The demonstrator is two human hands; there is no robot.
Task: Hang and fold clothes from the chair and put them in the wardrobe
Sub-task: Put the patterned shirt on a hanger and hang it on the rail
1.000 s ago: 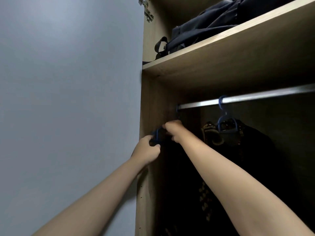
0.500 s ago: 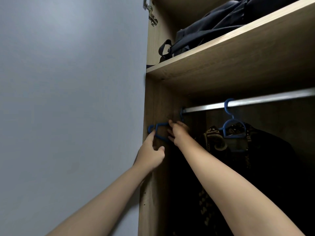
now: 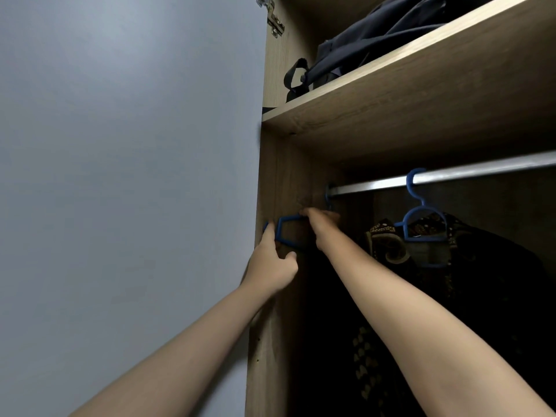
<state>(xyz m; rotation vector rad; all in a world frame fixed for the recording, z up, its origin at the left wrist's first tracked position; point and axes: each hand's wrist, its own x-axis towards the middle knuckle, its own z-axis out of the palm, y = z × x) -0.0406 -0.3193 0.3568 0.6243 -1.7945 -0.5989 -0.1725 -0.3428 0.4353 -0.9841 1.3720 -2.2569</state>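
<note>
Wooden wardrobe (image 3: 282, 326) stands open beside a grey-blue door panel (image 3: 126, 176), with a dark bag (image 3: 355, 52) on its upper shelf (image 3: 391, 94) and a metal rail (image 3: 451, 176) beneath. We see our left hand (image 3: 270, 263) with fingers extended against the near end of a blue hanger (image 3: 285, 233) at the rail's left end, thumb spread; right hand (image 3: 322, 224) curls over its top bar above dark clothing (image 3: 325, 311). Further right, a second blue hanger (image 3: 421, 218) carries a dark patterned garment (image 3: 469, 266).
</note>
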